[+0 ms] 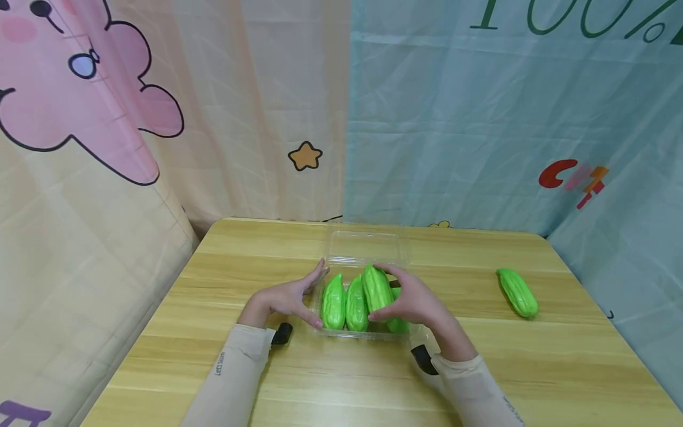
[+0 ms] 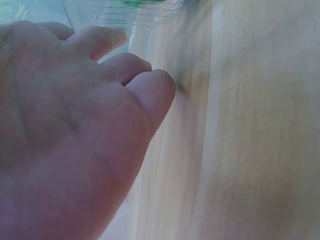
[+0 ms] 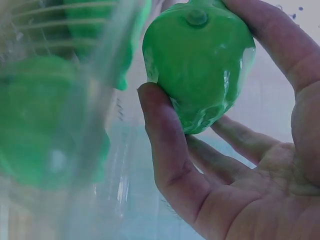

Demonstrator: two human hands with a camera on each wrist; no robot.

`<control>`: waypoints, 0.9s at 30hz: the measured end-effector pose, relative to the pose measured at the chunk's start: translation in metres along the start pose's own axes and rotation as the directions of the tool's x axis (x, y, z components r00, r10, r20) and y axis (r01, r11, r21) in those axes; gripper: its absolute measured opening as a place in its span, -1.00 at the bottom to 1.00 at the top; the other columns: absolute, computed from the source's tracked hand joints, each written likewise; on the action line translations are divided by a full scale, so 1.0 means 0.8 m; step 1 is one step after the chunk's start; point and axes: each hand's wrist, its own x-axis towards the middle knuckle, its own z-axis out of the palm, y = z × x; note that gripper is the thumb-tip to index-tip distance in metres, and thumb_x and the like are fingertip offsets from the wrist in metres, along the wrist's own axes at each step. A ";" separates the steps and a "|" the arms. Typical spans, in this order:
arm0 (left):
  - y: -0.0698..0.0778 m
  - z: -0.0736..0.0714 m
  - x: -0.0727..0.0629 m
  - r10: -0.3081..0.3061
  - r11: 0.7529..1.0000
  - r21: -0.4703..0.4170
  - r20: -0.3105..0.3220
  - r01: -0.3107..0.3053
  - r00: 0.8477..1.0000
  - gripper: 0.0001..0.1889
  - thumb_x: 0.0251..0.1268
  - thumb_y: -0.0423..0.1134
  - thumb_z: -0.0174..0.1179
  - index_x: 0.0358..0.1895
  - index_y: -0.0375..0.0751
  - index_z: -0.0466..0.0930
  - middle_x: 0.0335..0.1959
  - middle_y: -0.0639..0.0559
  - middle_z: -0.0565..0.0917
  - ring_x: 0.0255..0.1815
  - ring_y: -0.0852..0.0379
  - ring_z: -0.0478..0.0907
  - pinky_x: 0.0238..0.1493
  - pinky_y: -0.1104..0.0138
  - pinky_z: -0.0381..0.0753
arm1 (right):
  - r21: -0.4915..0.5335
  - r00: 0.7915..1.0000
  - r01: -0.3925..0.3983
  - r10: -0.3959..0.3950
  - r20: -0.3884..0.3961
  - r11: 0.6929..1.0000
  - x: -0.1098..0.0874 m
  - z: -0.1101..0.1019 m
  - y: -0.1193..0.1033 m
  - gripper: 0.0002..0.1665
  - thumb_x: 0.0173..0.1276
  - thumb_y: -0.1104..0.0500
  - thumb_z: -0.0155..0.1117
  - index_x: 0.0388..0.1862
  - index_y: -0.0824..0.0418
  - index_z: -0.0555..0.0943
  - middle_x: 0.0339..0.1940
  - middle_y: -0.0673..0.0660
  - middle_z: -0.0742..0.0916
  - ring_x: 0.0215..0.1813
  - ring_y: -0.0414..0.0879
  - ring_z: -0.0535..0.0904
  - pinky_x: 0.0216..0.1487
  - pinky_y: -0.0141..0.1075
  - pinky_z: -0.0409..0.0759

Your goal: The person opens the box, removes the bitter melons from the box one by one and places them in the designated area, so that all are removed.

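A clear plastic clamshell box (image 1: 363, 335) sits on the table with its lid (image 1: 365, 246) folded back. In it lie a green bitter melon (image 1: 334, 302) at the left, a second bitter melon (image 1: 356, 303) beside it, and another bitter melon (image 1: 398, 320) at the right, partly covered by my right hand. My right hand (image 1: 418, 299) pinches a bitter melon (image 3: 200, 55) between thumb and fingers, over the box's right half. At the box's left side, my left hand (image 1: 288, 298) has thumb and fingers spread, the thumb near the front left corner.
A further bitter melon (image 1: 517, 293) lies on the wooden table (image 1: 213, 284) to the right, apart from the box. Printed curtains (image 1: 453, 118) hang behind the table and along both sides. A dark strap piece (image 1: 281, 334) sits at the left wrist.
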 end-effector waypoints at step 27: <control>-0.001 0.001 -0.001 -0.017 1.000 0.003 0.004 0.017 1.000 0.51 -0.04 -0.16 0.61 0.58 0.00 -0.67 0.66 -0.01 -0.33 0.61 -0.17 -0.34 0.54 -0.06 -0.18 | -0.027 0.996 0.006 -0.008 -0.086 1.000 -0.023 -0.085 0.031 0.23 -0.12 0.17 0.75 0.56 0.11 0.31 0.43 0.34 0.42 0.33 0.34 0.37 -0.02 -0.04 0.60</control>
